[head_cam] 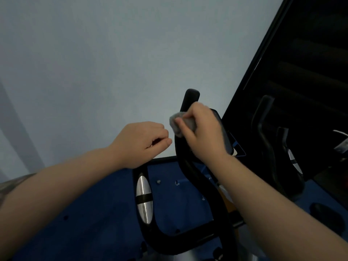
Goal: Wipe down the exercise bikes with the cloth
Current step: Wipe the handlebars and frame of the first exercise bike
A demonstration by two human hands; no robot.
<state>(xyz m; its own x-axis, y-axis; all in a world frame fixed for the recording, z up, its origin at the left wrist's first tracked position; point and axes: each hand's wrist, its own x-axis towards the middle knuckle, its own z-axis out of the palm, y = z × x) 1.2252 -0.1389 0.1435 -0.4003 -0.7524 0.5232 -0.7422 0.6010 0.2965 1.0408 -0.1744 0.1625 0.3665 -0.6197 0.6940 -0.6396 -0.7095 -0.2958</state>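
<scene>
A black curved handlebar of the exercise bike rises in the middle of the view, ending in an upright grip. My right hand grips a small grey cloth and holds it wrapped against that upright grip. My left hand hovers just left of the bar with its fingers curled, holding nothing and apart from the bar. A silver pulse sensor sits on the lower left branch of the handlebar. The bike's console is mostly hidden behind my right hand.
A pale wall fills the upper view. Blue flooring lies below the bar. A dark window or panel stands at the right, with a second bike's black handlebar and silver sensor in front of it.
</scene>
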